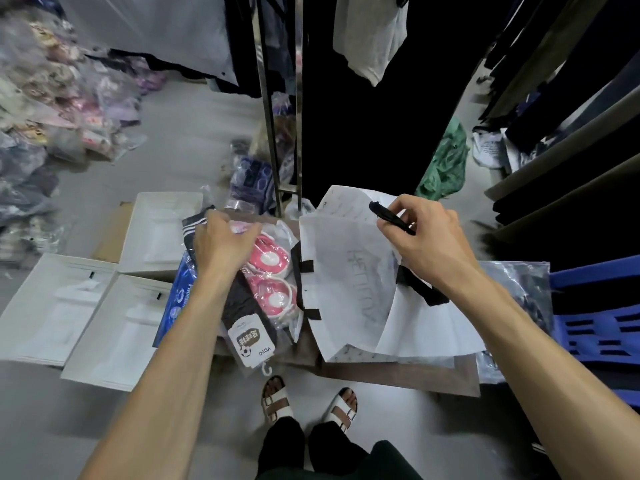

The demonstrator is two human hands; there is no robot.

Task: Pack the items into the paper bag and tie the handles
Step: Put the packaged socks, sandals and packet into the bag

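A white paper bag (346, 282) with black ribbon handles (303, 289) lies on its side on a small brown table (398, 374). My right hand (429, 237) grips the bag's upper edge and one black handle (391, 216). To its left lie a clear packet of black socks with white stripes (242, 306) and a packet of pink and white items (272, 271). My left hand (221, 237) presses down on top of these packets, fingers curled on their plastic. A blue package (176, 303) sits under them at the left.
Flat white boxes (104, 306) lie on the floor at the left. A metal clothes rack (280, 116) with dark hanging garments stands behind the table. A blue plastic crate (595, 313) is at the right. Bagged goods (52, 98) pile at far left. My sandalled feet (308, 403) stand below.
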